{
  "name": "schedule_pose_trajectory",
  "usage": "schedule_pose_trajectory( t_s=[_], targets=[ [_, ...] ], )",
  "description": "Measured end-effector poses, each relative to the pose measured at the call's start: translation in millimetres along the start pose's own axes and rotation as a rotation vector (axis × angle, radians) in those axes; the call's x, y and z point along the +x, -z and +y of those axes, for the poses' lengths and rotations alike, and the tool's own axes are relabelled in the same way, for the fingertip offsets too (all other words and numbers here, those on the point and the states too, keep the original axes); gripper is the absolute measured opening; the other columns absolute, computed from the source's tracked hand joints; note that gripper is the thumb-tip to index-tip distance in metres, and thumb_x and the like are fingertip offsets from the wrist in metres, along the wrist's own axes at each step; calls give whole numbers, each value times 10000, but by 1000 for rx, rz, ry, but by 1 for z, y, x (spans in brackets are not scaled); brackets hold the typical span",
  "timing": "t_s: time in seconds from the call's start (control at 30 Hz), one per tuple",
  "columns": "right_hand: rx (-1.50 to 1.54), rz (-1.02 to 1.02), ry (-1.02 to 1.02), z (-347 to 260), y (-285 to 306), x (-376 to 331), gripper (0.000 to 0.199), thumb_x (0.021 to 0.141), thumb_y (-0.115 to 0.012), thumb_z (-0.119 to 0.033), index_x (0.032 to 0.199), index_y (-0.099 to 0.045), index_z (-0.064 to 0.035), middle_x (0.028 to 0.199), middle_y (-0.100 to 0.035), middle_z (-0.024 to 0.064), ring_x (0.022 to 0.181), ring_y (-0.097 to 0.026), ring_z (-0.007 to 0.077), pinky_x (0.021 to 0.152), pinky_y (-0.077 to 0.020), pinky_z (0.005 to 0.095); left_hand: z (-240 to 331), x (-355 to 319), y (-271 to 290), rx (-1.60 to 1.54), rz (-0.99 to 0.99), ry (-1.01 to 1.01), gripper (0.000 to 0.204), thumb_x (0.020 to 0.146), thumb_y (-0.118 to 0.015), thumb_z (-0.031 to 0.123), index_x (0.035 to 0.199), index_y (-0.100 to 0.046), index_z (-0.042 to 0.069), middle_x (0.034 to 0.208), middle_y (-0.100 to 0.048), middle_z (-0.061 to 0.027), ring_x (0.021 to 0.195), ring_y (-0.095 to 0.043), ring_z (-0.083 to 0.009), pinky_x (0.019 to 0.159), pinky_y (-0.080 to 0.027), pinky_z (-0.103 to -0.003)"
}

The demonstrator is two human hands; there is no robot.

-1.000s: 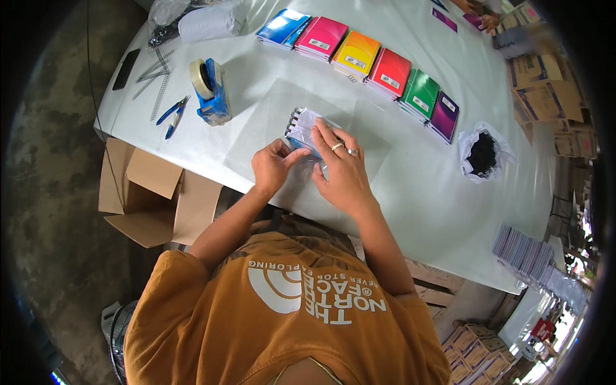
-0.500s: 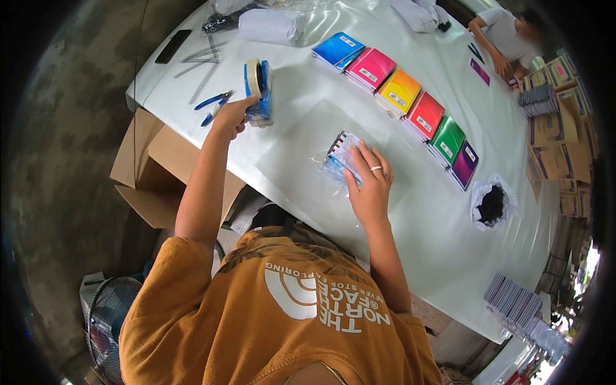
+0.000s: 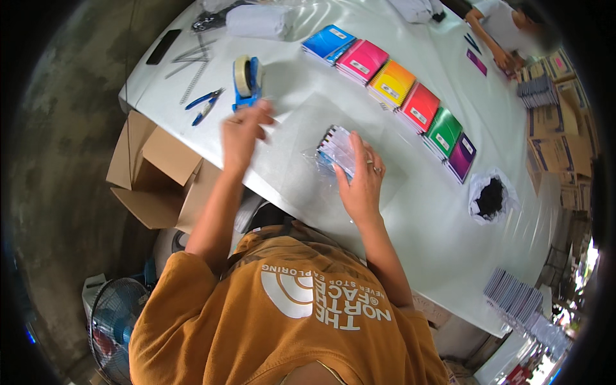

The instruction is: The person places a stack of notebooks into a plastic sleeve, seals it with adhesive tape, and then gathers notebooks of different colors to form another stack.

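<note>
With the right hand (image 3: 360, 183) pressing the plastic-wrapped notebook stack (image 3: 338, 149) flat mid-desk (image 3: 398, 231), the left hand (image 3: 242, 131), fingers loosely open and apparently empty near the tape dispenser (image 3: 247, 80), could let the loose wrap spring open.

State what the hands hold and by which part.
The right hand presses the wrapped notebook pack at its near edge; whether the left hand holds anything cannot be told.
</note>
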State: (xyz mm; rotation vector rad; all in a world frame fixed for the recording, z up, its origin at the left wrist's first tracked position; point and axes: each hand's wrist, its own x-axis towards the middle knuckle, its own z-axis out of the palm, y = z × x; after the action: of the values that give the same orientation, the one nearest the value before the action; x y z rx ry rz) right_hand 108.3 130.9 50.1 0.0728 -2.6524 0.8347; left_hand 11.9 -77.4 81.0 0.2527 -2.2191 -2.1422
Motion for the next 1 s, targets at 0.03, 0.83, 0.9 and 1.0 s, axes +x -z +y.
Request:
schedule_pose_trajectory(
  t_s=[0.03,0.83,0.9,1.0],
  targets=[
    [30,-16,-34,-3,0,0,686,763,-679,-119,1378,-377,-126,1307,-495,65,1184,-437,294,988,-288,450,15,-31,-23,-85,-189,62,321,854,-649,307,714,-651,18,651,-617,-59,514,-511,-76,424,-373,-203],
    [875,159,-164,47,0,-16,846,646,-779,-172,1365,-344,-74,1225,-474,171,1123,-476,306,974,-369,370,-88,15,-52,-299,-1009,-201,554,892,-574,351,1278,-432,-21,1204,-513,-108,1069,-504,-195,939,-392,-347],
    [654,223,-80,37,-10,-21,811,667,-777,-194,1359,-369,-82,1251,-458,157,1139,-459,299,984,-358,358,-51,3,-69,33,-908,-388,454,908,-562,291,1221,-480,-28,1183,-518,-97,1066,-498,-185,921,-390,-326],
    [628,114,-32,45,-11,-11,631,773,-691,-151,1340,-422,-92,1285,-469,153,1146,-452,293,979,-361,373,-35,0,-80,175,-961,-526,371,947,-474,250,1137,-536,-63,1180,-539,-139,1058,-519,-251,917,-396,-348]
  ],
)
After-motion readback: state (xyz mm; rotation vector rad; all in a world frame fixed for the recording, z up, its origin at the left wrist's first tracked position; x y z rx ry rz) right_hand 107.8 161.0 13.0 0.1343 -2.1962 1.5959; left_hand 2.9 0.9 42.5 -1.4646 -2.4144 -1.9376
